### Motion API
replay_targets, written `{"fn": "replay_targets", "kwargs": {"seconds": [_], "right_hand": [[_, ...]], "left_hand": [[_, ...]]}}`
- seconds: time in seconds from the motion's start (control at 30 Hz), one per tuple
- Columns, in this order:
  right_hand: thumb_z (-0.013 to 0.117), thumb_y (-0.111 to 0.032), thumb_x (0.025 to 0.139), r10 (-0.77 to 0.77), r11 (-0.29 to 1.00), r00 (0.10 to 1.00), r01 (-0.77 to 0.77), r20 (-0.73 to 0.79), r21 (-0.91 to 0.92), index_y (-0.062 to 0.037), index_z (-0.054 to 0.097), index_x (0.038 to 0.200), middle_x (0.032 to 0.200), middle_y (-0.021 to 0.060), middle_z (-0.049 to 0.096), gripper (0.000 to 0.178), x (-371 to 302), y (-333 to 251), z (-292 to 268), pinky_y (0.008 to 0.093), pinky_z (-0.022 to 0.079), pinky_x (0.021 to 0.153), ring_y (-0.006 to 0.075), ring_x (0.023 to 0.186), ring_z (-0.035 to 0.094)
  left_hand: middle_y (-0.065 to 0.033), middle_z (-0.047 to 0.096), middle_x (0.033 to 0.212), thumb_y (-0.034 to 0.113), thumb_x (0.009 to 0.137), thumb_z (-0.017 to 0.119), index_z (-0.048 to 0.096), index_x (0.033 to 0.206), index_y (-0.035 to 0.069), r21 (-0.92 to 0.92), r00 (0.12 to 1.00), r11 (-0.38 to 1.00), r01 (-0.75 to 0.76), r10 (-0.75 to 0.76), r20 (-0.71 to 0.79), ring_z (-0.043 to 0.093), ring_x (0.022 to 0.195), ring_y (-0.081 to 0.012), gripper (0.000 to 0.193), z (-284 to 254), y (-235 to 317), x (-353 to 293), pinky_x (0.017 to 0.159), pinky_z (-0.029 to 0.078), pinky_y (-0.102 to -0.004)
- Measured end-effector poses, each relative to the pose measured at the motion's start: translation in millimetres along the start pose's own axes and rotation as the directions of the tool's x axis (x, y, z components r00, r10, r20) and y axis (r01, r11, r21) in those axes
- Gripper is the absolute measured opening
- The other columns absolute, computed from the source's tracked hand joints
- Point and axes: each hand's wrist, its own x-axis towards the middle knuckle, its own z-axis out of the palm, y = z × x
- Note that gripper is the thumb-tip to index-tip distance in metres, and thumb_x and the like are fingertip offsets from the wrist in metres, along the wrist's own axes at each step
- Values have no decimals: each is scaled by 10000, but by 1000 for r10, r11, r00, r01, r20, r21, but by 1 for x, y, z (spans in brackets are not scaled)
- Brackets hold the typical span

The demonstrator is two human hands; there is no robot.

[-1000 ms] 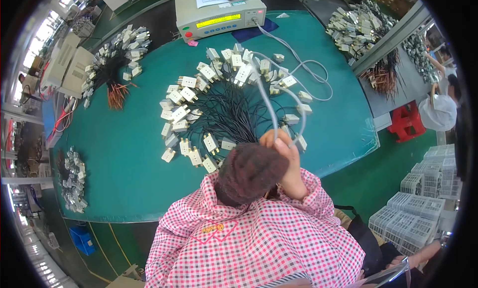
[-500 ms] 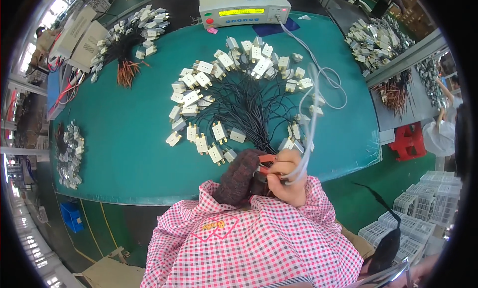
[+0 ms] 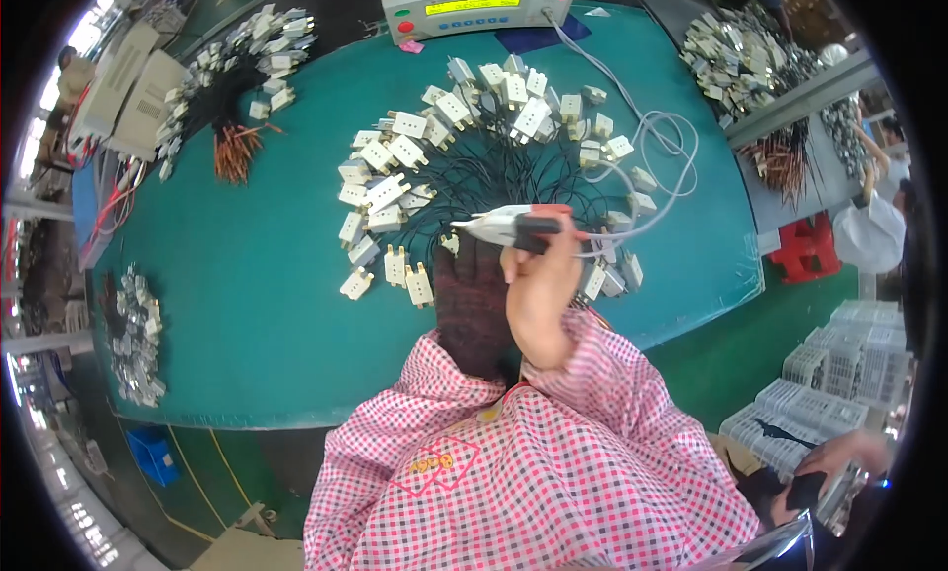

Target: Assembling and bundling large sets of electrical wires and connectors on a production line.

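My left hand [image 3: 472,290], in a dark knitted glove, reaches over the near side of a fan of black cables [image 3: 494,171] with pale, box-shaped plugs [image 3: 386,191]. Its fingers are closed over one plug [image 3: 450,243], of which only a pale end with pins shows. My bare right hand [image 3: 541,300] grips a test probe [image 3: 504,226] with red and black handle parts and white tapering tips. The tips point left and lie just above that plug; whether they touch it I cannot tell. A grey lead runs from the probe.
A tester [image 3: 479,10] with a lit yellow display stands at the green table's [image 3: 247,334] far edge. More plug bundles lie at far left [image 3: 262,58], near left [image 3: 138,324] and right [image 3: 736,68]. White crates [image 3: 800,413] and a red stool [image 3: 805,245] are at right. Another person's hand [image 3: 839,457] shows lower right.
Both hands have moved forward from the cables' near end. The left has closed over a plug; the right has brought the probe forward, tips now pointing left. The view has shifted slightly.
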Motion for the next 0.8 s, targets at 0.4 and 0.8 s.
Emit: {"fn": "replay_targets", "kwargs": {"seconds": [0.4, 0.8], "right_hand": [[329, -265, 959, -276, 835, 918, 376, 285, -402, -16, 501, 899, 693, 83, 508, 308, 23, 5, -41, 222, 358, 393, 108, 454, 430], [424, -278, 902, 20, 900, 999, -36, 41, 433, -50, 574, 910, 630, 21, 483, 273, 48, -87, -75, 232, 265, 414, 98, 420, 326]], "left_hand": [[-62, 477, 720, 310, 848, 448, 540, 855, 99, -127, -85, -286, -950, -153, 984, 502, 737, -188, 231, -109, 34, 72, 633, 395, -325], [-182, 566, 963, 191, 848, 491, 448, 1062, 58, 747, 859, 665, 12, -389, 332, 590, 804, -380, 256, -3, 73, 4, 668, 479, -465]]}}
